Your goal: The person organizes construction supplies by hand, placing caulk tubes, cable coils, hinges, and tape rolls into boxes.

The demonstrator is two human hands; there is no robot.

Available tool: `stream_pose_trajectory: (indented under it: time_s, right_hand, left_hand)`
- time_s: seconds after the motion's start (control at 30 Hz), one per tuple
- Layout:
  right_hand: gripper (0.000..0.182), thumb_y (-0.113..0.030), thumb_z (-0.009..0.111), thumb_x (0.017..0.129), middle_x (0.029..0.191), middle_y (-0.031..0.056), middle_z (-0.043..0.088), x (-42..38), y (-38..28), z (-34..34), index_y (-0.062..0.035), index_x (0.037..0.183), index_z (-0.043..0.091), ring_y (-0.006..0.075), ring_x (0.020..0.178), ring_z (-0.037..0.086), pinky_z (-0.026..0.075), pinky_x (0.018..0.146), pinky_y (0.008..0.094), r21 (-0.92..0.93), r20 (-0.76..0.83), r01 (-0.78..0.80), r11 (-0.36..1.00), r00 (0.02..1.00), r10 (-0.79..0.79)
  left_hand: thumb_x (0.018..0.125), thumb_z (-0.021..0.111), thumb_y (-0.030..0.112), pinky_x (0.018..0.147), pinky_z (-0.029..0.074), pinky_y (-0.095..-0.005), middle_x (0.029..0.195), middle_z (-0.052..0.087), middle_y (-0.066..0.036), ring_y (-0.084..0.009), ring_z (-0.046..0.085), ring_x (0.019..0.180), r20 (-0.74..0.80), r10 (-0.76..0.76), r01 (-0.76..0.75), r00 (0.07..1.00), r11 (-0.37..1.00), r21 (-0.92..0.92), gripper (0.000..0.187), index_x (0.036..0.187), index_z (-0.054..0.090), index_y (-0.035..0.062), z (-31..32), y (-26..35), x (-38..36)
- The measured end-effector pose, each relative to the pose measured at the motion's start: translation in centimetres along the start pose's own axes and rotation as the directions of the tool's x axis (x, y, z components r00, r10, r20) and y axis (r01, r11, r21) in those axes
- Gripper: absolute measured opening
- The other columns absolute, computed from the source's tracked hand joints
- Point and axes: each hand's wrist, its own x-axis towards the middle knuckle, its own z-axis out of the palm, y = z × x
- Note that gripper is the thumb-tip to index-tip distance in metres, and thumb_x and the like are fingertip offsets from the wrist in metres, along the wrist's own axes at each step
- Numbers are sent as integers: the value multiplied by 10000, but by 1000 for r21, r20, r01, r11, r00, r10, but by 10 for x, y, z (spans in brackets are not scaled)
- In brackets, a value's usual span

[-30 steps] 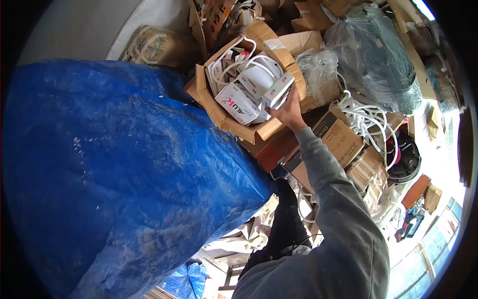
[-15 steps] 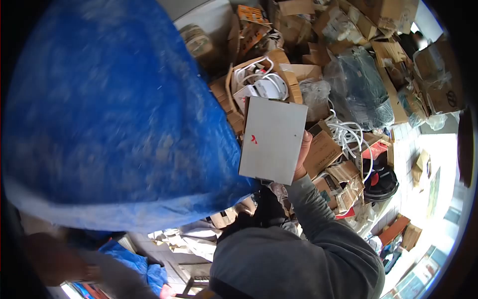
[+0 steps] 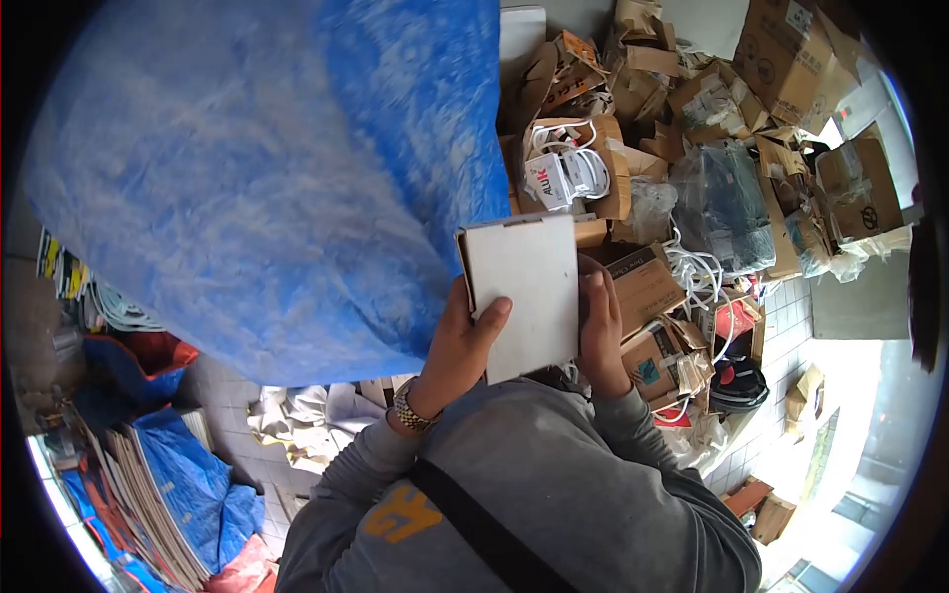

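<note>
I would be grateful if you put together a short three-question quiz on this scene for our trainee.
1. True or false: the left hand and the right hand are both on the white box.
2. Multiple choice: on which side does the person wear the watch that shows?
A. Left
B. Right
C. Neither
3. Fill in the gap: the white packaging in the open carton bears the lettering ____.

Key: 1. True. 2. A. 3. ALUK.
</note>
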Motion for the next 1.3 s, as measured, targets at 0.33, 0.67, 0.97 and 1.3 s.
stream_pose_trajectory:
  time_s: [0.33,0.67,0.97,1.3]
  right_hand:
    - [1266,-376,843,710,1379,380,338,-85,13,40,93,1521,-9,498,1298,408,371,1092,504,-720,322,285,633,945,-60]
    - [1138,-447,719,791,1405,378,359,-111,20,52,98,1532,49,472,1294,442,397,1074,472,-705,301,187,684,953,49]
    - [1073,-425,662,785,1419,238,417,-112,42,43,48,1558,86,317,1286,465,390,1066,395,-251,370,-30,968,921,125]
    - [862,-486,622,785,1305,195,554,-118,54,33,-6,1453,363,293,1150,604,521,974,380,284,498,-448,848,824,269]
  left_hand:
    - [1063,425,365,723,461,-377,883,598,-181,-265,576,795,-72,16,-20,997,998,-62,428,1057,545,-46,-29,-30,-50]
    - [1024,484,137,635,439,-455,843,533,-213,-369,545,724,42,503,-428,864,687,587,208,1071,560,-51,-42,-74,-94]
    - [1000,528,227,751,499,-345,962,664,-180,-218,651,868,189,-212,232,959,968,-91,331,1156,606,-54,-54,-28,-101]
    - [971,574,197,473,419,-415,562,553,-206,-342,580,477,70,44,-63,997,952,299,343,735,539,-50,-55,36,-106]
